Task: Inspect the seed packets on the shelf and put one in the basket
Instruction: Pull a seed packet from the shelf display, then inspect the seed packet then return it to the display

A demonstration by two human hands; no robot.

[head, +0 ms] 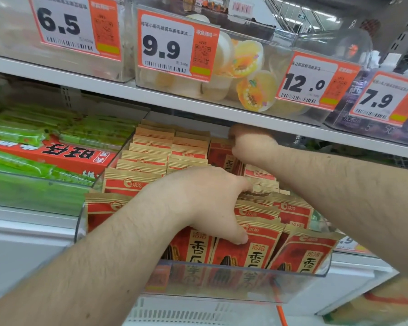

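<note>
Red and gold seed packets [302, 252] stand in rows inside a clear plastic bin [222, 283] on the middle shelf. My left hand [207, 203] reaches into the front rows, its fingers tucked down among the packets and its thumb pressing on a front seed packet [257, 250]. My right hand [250, 144] is far back in the bin, just under the upper shelf, with its fingers curled onto a rear seed packet [224, 156]. A white basket [179, 314] shows only as a slotted rim at the bottom edge.
The white upper shelf [198, 107] hangs low over the bin and carries clear boxes of jelly cups [247, 74] with orange price tags. Green snack packs [21, 165] and a red box [57, 154] fill the bin on the left.
</note>
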